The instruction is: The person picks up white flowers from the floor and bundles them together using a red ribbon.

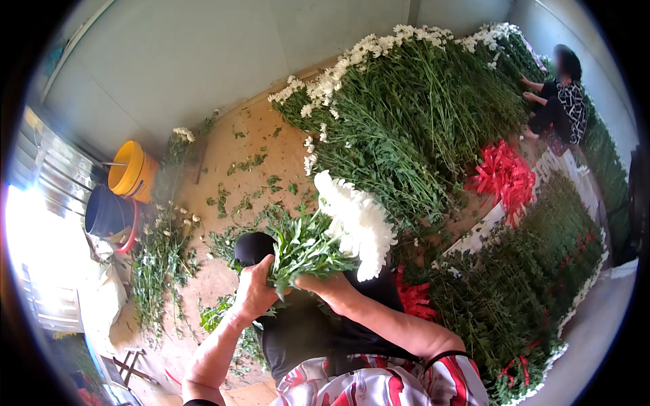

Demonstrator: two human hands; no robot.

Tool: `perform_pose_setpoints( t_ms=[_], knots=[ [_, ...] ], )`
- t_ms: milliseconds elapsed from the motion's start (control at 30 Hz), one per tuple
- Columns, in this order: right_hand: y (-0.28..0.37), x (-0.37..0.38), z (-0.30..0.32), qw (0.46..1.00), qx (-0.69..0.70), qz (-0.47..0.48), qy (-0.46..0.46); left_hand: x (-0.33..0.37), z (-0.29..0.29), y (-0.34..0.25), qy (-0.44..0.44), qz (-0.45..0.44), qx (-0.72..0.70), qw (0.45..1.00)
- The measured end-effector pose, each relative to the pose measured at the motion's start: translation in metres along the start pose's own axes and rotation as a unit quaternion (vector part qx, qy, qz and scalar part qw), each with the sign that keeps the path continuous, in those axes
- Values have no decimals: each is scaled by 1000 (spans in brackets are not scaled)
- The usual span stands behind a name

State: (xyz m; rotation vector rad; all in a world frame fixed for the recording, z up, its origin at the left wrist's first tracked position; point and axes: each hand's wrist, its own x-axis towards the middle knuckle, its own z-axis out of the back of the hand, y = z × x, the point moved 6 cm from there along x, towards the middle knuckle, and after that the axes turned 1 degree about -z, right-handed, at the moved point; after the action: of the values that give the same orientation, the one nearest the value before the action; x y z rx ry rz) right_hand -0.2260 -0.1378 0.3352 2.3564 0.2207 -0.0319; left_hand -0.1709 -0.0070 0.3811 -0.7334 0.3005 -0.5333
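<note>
A bunch of white chrysanthemums (355,222) with leafy green stems is held over my lap, its blooms tilted up and to the right. My left hand (254,289) is closed around the stems and leaves at the left side. From the right, my right hand (330,291) grips the same bunch lower down, just below the blooms; its fingers are partly covered by leaves. My dark-trousered knee (254,247) shows behind my left hand. The lower stem ends are hidden.
A large heap of cut chrysanthemums (420,115) lies ahead. Tied bunches (514,291) and red ribbons (504,177) are to the right. Yellow (130,172) and dark blue buckets (108,213) stand left, near loose stems (162,264). A person (562,98) sits at the far right.
</note>
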Motion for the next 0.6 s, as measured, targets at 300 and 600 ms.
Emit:
perform_pose_setpoints(
  t_ms=[300, 600],
  knots=[
    [-44, 9, -28, 977, 14, -43, 210, -28, 9, 25, 200, 87, -173, 960],
    [5, 10, -19, 839, -504, 59, 196, -48, 35, 48, -23, 95, -259, 961]
  ],
)
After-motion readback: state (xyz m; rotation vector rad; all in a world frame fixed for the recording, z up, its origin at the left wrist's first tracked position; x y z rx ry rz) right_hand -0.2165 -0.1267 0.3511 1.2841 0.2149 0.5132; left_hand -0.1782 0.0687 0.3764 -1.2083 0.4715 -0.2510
